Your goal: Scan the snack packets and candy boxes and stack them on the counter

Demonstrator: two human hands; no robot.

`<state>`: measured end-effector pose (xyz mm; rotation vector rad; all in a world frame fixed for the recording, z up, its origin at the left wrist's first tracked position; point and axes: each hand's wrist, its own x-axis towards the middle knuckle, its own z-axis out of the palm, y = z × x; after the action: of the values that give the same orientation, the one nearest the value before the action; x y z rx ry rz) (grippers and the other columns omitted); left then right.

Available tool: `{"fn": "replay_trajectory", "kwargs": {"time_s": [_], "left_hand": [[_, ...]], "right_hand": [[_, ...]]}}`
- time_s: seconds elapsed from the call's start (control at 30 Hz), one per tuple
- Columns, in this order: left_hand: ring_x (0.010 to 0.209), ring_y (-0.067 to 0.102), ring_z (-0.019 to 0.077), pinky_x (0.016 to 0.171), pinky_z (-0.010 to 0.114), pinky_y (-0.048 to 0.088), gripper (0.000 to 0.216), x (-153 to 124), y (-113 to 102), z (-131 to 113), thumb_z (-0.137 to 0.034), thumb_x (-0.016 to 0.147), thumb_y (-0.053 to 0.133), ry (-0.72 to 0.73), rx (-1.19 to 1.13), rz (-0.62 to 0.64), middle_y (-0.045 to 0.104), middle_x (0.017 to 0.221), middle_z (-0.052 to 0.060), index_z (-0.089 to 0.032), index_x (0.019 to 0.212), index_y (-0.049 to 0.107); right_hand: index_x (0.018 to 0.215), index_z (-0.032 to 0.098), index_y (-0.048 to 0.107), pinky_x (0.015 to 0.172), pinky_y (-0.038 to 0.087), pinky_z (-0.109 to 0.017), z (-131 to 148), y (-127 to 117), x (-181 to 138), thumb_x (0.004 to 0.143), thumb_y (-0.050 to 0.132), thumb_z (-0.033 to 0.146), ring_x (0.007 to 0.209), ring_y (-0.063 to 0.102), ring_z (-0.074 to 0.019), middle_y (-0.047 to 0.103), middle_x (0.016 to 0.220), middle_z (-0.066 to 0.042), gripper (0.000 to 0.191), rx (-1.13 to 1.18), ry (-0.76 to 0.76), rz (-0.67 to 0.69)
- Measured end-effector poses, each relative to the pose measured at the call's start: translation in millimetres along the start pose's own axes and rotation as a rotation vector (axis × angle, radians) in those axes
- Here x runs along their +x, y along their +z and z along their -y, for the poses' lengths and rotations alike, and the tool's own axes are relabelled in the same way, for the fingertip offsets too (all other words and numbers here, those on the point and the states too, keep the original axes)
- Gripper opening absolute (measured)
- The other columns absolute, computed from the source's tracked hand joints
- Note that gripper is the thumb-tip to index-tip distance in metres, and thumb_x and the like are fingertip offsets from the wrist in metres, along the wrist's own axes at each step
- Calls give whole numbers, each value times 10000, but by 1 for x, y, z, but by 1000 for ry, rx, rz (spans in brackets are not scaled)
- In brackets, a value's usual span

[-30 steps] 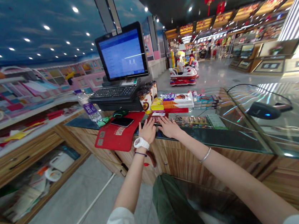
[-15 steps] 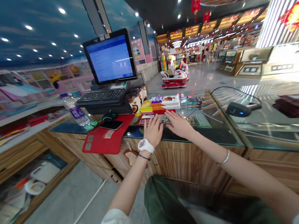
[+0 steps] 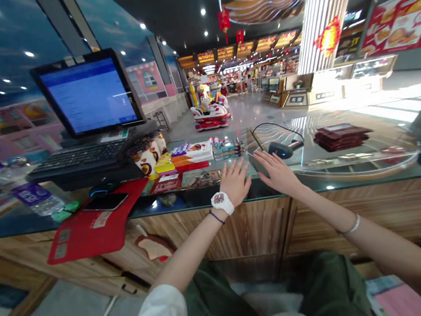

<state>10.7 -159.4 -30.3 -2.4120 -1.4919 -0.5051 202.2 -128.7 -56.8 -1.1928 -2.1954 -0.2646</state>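
**While both palms lie on glass, neither hand grips anything**

Nearest the camera, two bare forearms reach forward over green trousers, the left with a white watch (image 3: 221, 201), the right with a thin bracelet (image 3: 351, 225). Left hand (image 3: 236, 180) and right hand (image 3: 278, 173) lie palm down, side by side, on the near edge of the counter (image 3: 335, 183). Their fingers are spread, pointing away, and hold nothing. Just beyond the right fingertips sits the scanner (image 3: 281, 149), apart from them, its cable looping behind. Further left lie snack boxes (image 3: 194, 152), a phone (image 3: 105, 202) on a red mat (image 3: 86, 233), then the keyboard (image 3: 81, 157) and monitor (image 3: 89, 95).
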Motion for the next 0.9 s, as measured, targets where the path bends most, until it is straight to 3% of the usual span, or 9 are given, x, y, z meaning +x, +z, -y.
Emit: {"fn": "replay_trajectory", "kwargs": {"time_s": [0.33, 0.6, 0.8, 0.9], "left_hand": [[1460, 355, 258, 1243, 505, 201, 493, 74, 34, -78, -334, 995, 385, 286, -58, -16, 409, 1572, 77, -184, 1458, 460], [1459, 351, 287, 1235, 490, 216, 547, 121, 57, -133, -314, 971, 424, 404, -69, 2, 355, 1597, 113, -143, 1490, 410], [1470, 329, 287, 1219, 496, 244, 615, 164, 72, -161, -288, 953, 457, 361, -171, 14, 261, 1636, 121, -168, 1538, 307], [1467, 331, 300, 1219, 507, 235, 689, 186, 82, -174, -305, 929, 520, 311, -228, 15, 253, 1633, 149, -164, 1552, 262]], "right_hand": [[1466, 168, 440, 1143, 337, -513, -104, -39, -34, 909, 434, 249, 1347, 464, -287, 511, 1473, -141, 563, -143, 159, -113], [1414, 156, 503, 1137, 341, -505, -190, -67, -62, 906, 433, 274, 1355, 455, -289, 518, 1448, -170, 527, -188, 221, -138], [1444, 84, 435, 1152, 317, -508, -240, -76, -74, 879, 538, 409, 1469, 289, -318, 334, 1561, -235, 660, -215, 355, -279], [1469, 88, 398, 1170, 288, -506, -259, -78, -74, 851, 600, 474, 1498, 227, -327, 259, 1597, -242, 756, -192, 381, -261]]}}
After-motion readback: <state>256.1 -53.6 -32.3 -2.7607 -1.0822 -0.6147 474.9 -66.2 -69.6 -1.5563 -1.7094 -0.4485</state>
